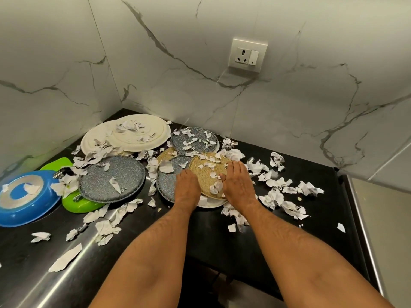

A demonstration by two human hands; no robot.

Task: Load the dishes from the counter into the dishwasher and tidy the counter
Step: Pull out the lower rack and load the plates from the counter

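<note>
Right now both hands are reaching into the pile of dishes at frame centre on the black counter [222, 241]. Left hand [188, 187] is lying back-up over the near grey speckled plate [169, 183], its fingers curling down and away from the camera, so whether they are gripping anything is not clear. Right hand [239, 185] is resting palm-down with fingers straight and close together on the right edge of the tan woven plate [205, 172], thumb touching a paper scrap on that plate. Tan plate is overlapping the grey one, and a white plate rim [211, 204] is showing beneath both near the wrists. Another grey speckled plate [194, 140] is sitting behind, toward the wall. A bigger grey speckled plate [112, 177] is lying left of centre, partly over a green board [77, 204]. Two cream plates [124, 136] are stacking in the corner, upper left of the pile. A blue pan [24, 197] is lying upside down at the left edge. Torn paper scraps [287, 196] are littering the plates and the counter on both sides. A wall socket [248, 54] is sitting on the marble wall, upper right of centre.
</note>
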